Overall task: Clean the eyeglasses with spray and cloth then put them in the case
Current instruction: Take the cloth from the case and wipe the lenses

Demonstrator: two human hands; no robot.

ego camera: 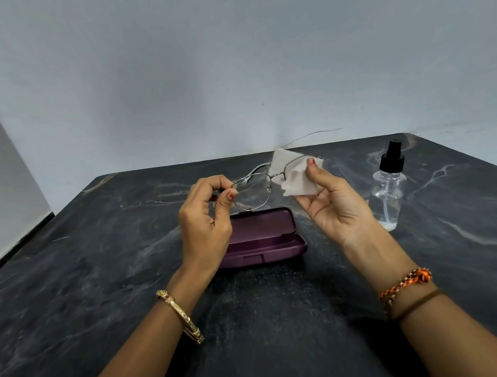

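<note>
Pinching eyeglasses at the rim with left hand; right hand fingers closed on cloth, apparently over one lens. Rubbing gently, supporting both faces.

A plain room, likely a home: a dark marbled stone surface stands against bare pale painted walls.

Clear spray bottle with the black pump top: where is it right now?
In the head view, the clear spray bottle with the black pump top stands upright on the dark marble table, untouched, just right of the right hand.
</note>
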